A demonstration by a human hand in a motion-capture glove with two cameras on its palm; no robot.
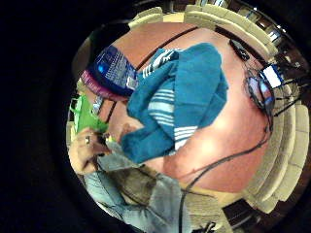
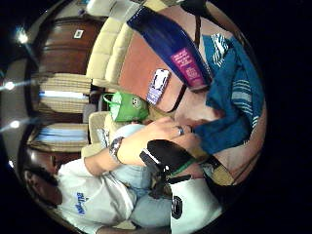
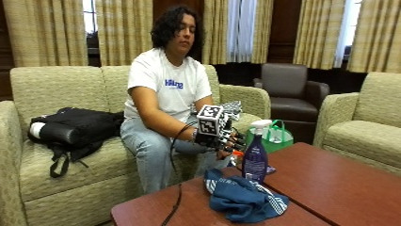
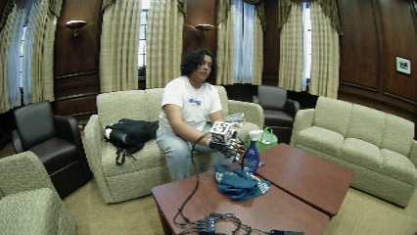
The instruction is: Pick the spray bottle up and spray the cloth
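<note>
1. Your gloved right hand (image 3: 219, 134) hangs over the near table edge, just beside the spray bottle (image 3: 255, 157) but not on it. Whether the fingers are spread or curled can't be told from any view, so I won't call it.
2. The bottle stands upright on the table (image 3: 338, 183), white trigger head on top, blue body, close to the edge on your side. The teal striped cloth (image 3: 244, 200) lies bunched right at its base, touching or nearly so.
3. Your bare hand (image 2: 161, 141) sits close to the glove, also at the table edge. Judgement: keep it out of the reach path.
4. Step in hand: reach and grasp. Come at the bottle from your side, wrap the neck just under the trigger head, index finger free for the trigger. A grab low on the body would likely force a regrip before you can spray.
5. The bottle is tall and narrow, so a sideways bump could tip it. Close on it square and lift straight up.
6. Watch the cloth folds at the base; they could drag up with the bottle if snagged.
7. Room: open tabletop lies past the bottle and cloth. A seam between the two tables runs just beyond the bottle, so don't set it down there.
8. A cable (image 3: 174, 200) trails from your hand across the near table corner; keep it off the cloth.
9. A green bag (image 3: 276, 136) sits behind the bottle, off the table. Not in the way.
10. The spray needs little travel: lift, tilt the nozzle down at the cloth.
</note>
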